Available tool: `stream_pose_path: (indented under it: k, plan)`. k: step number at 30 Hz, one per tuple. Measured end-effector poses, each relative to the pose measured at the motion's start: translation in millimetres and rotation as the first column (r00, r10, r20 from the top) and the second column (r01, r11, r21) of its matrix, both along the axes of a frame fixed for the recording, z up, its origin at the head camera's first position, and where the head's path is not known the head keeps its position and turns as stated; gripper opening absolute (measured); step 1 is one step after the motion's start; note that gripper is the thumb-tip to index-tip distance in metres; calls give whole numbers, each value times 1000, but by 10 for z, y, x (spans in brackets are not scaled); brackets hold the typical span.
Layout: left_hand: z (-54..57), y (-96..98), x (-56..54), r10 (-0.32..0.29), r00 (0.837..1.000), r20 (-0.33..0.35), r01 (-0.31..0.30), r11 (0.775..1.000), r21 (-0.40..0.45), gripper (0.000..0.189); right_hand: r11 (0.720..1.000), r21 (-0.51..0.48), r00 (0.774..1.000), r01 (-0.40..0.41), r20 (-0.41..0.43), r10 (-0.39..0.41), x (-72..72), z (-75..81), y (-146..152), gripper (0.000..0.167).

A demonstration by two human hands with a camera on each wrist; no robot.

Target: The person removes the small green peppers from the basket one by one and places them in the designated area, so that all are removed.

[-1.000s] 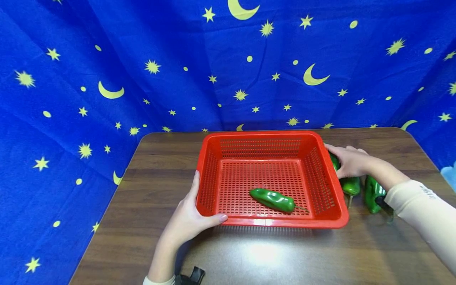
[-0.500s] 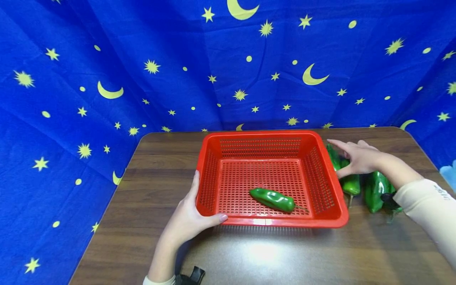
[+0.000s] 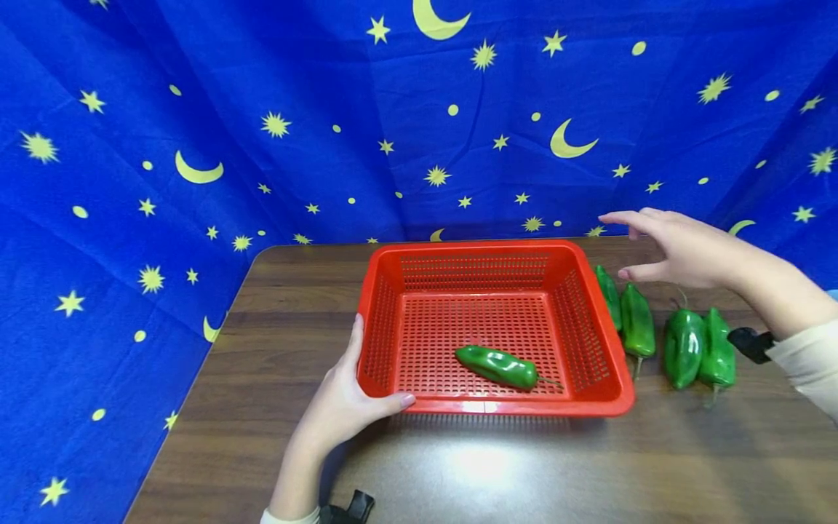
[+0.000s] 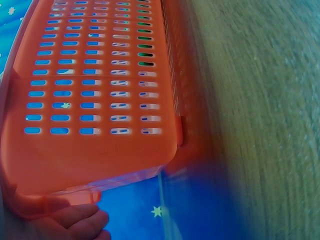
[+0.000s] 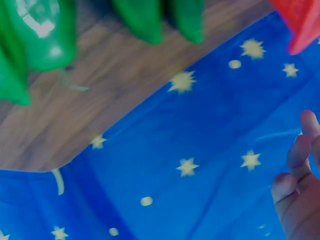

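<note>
A red plastic basket (image 3: 484, 406) with slotted walls stands on the table. At its front left corner my left hand (image 3: 340, 397) grips it, thumb on the front rim and fingers along the left side. In the left wrist view, curled fingers (image 4: 85, 222) show under the rim of the basket (image 4: 90, 155). One green pepper (image 3: 500, 366) lies inside it. My right hand (image 3: 681, 251), fingers spread and holding nothing, is raised over the back right. Below it, two green peppers (image 3: 638, 320) lie beside the basket. Another pair of green peppers (image 3: 684, 349) lies farther right.
The wooden table (image 3: 294, 327) ends at a blue cloth (image 3: 366, 109) with yellow stars and moons, hanging behind and to the left. A black strap (image 3: 751, 344) is on my right wrist.
My right hand has moved away from the basket's right side, up and to the right. That uncovers the peppers beside it. My left hand and the basket look unmoved.
</note>
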State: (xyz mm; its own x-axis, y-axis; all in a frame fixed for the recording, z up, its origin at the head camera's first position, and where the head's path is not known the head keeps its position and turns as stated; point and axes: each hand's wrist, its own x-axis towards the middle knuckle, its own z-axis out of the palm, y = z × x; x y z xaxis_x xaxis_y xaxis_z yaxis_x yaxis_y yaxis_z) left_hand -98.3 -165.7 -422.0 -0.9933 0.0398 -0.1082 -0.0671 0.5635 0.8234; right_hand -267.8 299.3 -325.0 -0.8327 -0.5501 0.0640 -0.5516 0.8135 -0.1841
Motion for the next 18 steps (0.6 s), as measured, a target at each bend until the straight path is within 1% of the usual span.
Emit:
stream_pose_path:
  k: [1,3,5,8,12,15,18]
  plan:
    - [0,0,1,1,1000,1,-1,1000,0,136,1000,-6,1000,1,-10,-1,18,24,-49,79]
    - [1,1,2,2,1000,1,-2,1000,2,135,999,-40,1000,8,-4,-9,62,56,-155,76]
    - [-3,2,1,2,1000,1,-2,1000,3,135,996,-83,1000,14,25,-12,106,61,-263,75]
    - [-11,6,0,-2,1000,-5,2,1000,11,135,987,-159,994,32,108,-15,183,49,-419,76]
    - [-17,10,-2,-3,1000,-7,3,1000,13,137,968,-245,985,47,172,-5,264,-35,-577,78]
    - [-17,7,-4,-6,1000,-11,6,1000,15,137,961,-275,982,42,188,11,325,-135,-674,81]
    - [-12,3,-7,-11,1000,-18,11,1000,22,137,959,-283,973,22,228,45,406,-219,-768,86]
